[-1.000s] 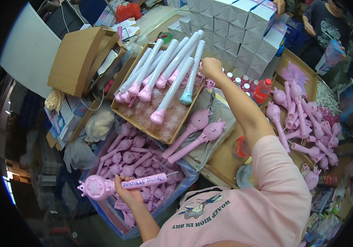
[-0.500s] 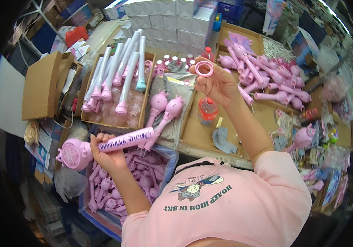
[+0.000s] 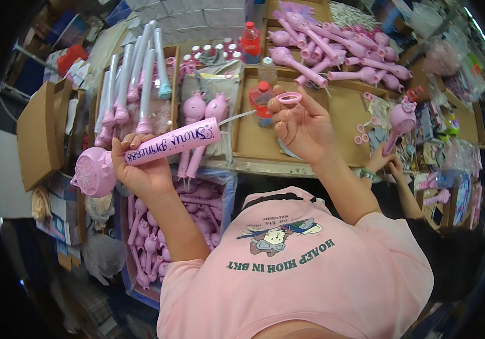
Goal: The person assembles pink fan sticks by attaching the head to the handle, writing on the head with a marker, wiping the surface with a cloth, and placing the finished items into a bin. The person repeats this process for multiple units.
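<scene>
My left hand (image 3: 145, 172) is closed round a pink toy wand (image 3: 172, 142), near where the handle meets its round head with a snowflake pattern. The wand lies almost level, its head to the left, and dark lettering runs along the handle. From the handle's right end sticks a thin white strip (image 3: 236, 117), pointing toward my right hand. Between the thumb and fingers of my right hand (image 3: 304, 127) is a small pink ring (image 3: 288, 99), held apart from the wand. Just behind that hand stands a red-capped bottle (image 3: 262, 101).
A blue-lined crate (image 3: 228, 186) of pink wands sits below my left arm. A cardboard box (image 3: 92, 107) holds clear-tubed wands. More pink wands (image 3: 333, 45) are heaped at the far right. At the right, another person's hands (image 3: 382, 164) hold a wand (image 3: 403, 118).
The wand's lettering has turned more into view, and the white strip at its end now shows. My right hand is nearer the wand's end. Another person's hands have appeared at the right.
</scene>
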